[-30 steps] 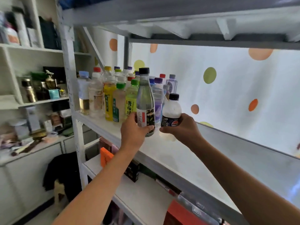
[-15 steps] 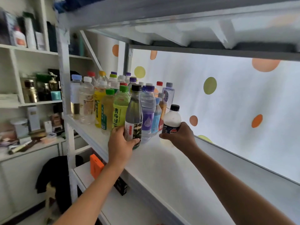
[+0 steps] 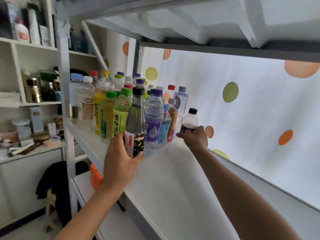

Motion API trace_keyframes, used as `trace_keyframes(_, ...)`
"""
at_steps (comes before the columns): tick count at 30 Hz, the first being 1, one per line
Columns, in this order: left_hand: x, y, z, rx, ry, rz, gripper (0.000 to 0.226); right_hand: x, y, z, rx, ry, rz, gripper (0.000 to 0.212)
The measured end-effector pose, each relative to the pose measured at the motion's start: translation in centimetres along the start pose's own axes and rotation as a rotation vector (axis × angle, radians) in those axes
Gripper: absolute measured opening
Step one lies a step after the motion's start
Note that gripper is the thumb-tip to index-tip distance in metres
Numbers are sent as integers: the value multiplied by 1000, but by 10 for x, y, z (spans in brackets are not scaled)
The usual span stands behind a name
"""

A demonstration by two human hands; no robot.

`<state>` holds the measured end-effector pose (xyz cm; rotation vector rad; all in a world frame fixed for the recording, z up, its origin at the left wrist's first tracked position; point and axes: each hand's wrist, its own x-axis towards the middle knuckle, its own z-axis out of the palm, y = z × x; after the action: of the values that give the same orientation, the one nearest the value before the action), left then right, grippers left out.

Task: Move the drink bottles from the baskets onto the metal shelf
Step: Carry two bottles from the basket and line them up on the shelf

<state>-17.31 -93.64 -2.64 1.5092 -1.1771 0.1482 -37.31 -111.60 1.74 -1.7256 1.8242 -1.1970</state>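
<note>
The metal shelf (image 3: 173, 179) runs from near right to far left, its front edge crossing below the left hand (image 3: 119, 163). To the right of the bottles the white board lies bare up to the back rail; the spotted curtain (image 3: 251, 110) hangs behind that rail. The upper shelf (image 3: 207, 23) leaves headroom over the caps.

The left hand's fingers wrap the lower part of a tall grey bottle (image 3: 136, 122) with a black cap; it stands upright, long axis vertical, at the near end of the bottle cluster (image 3: 107, 111). The right hand (image 3: 195, 138) curls round the base of a small clear bottle (image 3: 189, 122), also upright, at the cluster's far right beside a tall clear one.

Both bottle bases are hidden by fingers, so contact with the shelf cannot be told. Rear bottles show only caps.
</note>
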Motion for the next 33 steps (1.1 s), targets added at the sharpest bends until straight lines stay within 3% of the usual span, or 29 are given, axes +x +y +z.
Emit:
trace_keyframes(16,0,-4,5,29,-2,7,75,20,2,26,-46,29,60,83)
trace_keyframes(22,2,-2,2,9,0,25,93,10,-1,23,-64,-15,48,82)
trace_keyframes(29,-9,1,-18,-26,-95,27,98,-84,-25,-20,-94,127,-162,41)
trace_keyframes(33,-31,-3,-59,1,-163,67,85,-167,-54,-33,-70,153,-490,17)
